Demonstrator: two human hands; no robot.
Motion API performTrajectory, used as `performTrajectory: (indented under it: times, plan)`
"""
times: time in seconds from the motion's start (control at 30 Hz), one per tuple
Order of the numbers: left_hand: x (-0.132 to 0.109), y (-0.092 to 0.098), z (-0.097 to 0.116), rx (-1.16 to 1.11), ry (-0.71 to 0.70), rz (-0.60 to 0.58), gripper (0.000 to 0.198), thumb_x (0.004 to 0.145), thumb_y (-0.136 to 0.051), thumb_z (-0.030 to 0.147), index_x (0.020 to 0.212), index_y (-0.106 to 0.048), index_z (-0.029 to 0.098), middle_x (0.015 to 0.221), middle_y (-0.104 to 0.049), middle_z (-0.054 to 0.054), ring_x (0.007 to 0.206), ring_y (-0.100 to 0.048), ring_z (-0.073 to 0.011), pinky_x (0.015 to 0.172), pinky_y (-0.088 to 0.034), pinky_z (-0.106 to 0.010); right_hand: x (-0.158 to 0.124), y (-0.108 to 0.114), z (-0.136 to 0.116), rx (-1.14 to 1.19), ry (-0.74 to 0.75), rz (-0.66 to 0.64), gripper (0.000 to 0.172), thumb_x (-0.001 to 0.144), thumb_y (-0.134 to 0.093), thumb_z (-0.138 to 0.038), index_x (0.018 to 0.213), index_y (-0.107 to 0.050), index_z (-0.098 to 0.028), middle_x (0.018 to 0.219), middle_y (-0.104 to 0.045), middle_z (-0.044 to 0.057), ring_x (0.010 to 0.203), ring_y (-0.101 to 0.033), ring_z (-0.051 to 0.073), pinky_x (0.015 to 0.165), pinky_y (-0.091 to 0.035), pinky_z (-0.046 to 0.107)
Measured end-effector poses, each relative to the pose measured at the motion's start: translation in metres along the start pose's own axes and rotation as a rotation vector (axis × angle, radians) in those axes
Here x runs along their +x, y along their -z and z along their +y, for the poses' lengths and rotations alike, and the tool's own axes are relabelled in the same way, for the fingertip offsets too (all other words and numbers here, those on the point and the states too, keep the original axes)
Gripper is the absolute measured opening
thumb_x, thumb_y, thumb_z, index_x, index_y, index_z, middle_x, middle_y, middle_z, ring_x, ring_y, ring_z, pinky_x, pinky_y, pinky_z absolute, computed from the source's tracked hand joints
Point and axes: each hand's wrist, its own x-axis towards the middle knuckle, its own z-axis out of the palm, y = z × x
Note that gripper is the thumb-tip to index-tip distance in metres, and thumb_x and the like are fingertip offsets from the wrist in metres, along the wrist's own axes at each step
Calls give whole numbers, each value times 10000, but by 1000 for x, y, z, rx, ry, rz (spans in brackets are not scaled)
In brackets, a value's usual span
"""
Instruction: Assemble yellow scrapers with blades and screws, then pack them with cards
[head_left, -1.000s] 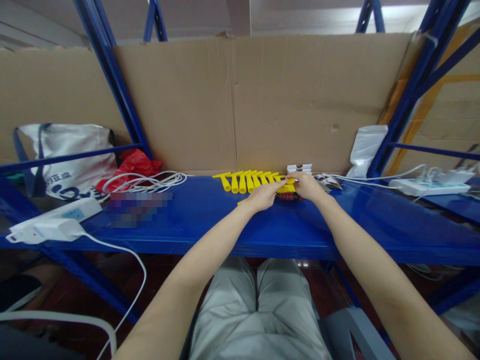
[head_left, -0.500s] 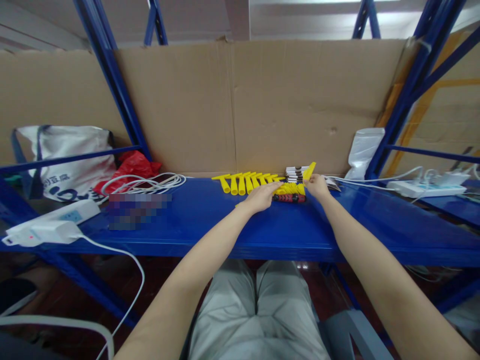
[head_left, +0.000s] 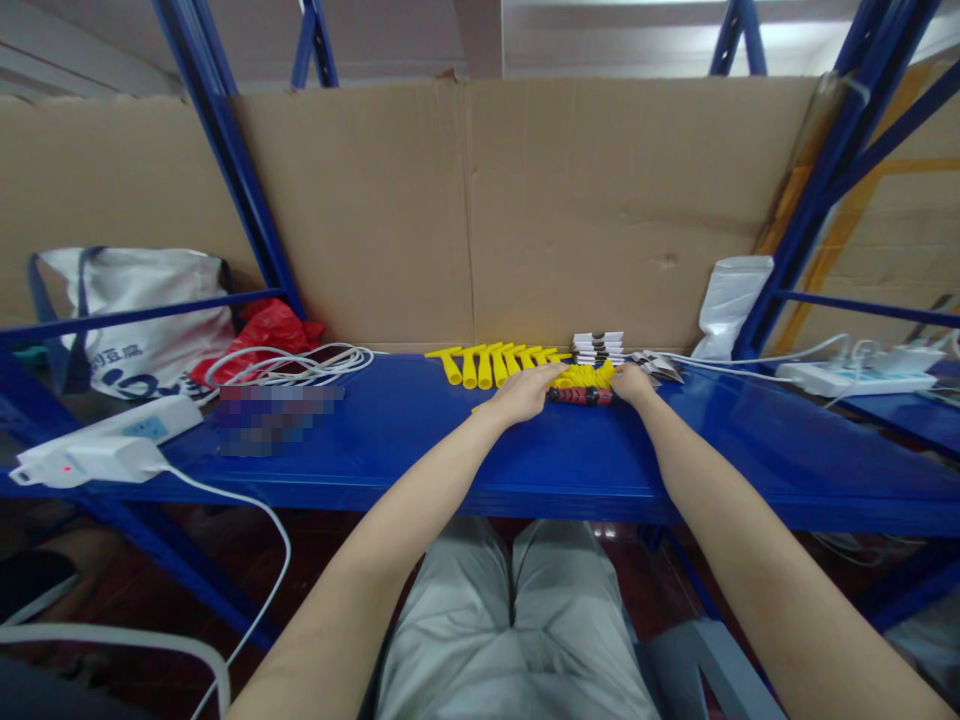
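My left hand [head_left: 523, 394] lies low over the shelf with its fingers stretched out, touching the left end of a close row of yellow plastic pieces [head_left: 585, 377]. At the row's right end, my right hand [head_left: 634, 384] has its fingers closed on a yellow piece [head_left: 607, 372], partly hidden by them. In front of the row, between my hands, lies a red and black cylindrical handle [head_left: 585, 396]. Several yellow T-shaped tools [head_left: 484, 368] with round hollow handles stand side by side to the left. Behind the row is a stack of white and black packets [head_left: 598, 347].
Cardboard [head_left: 570, 210] backs the blue shelf [head_left: 420, 440]. A power strip [head_left: 112, 440], coiled white cable [head_left: 322, 366], red plastic bag [head_left: 274, 335] and cloth bag [head_left: 150, 320] sit left. Right are loose packets [head_left: 660, 367], a white pouch [head_left: 731, 305] and another power strip [head_left: 847, 378].
My right hand has come down with the yellow piece, from raised in front of the packets to the right end of the row. My left hand has stayed in place.
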Motion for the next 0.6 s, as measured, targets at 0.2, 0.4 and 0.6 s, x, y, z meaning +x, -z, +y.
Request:
performTrajectory:
  times: [0.2,0.4,0.6]
  plan:
    - [0,-1,-1,10,-13,-2,564,783,-409,-10,1311,-498,168,1384,-505,-65,1281,-461,-162,1097,-342,-354,-3,3,-5,-59,57,-63,341,762,-459,-93,983,-716,-54,1035,-687,198,1024,-633,272,831,-467,283]
    - [0,0,0,5,-5,0,530,804,-397,7,1302,-506,154,1381,-508,-69,1278,-464,-163,1095,-348,-349,-1,3,-2,-37,106,-57,323,779,-468,-111,946,-743,-142,1060,-700,111,1039,-627,219,829,-450,222]
    - [0,0,-2,-1,-25,6,521,807,-398,14,1294,-510,161,1376,-514,-73,1279,-463,-168,1090,-355,-357,3,-1,6,270,71,-38,325,755,-453,-33,905,-728,-120,930,-723,91,801,-665,157,661,-470,191]
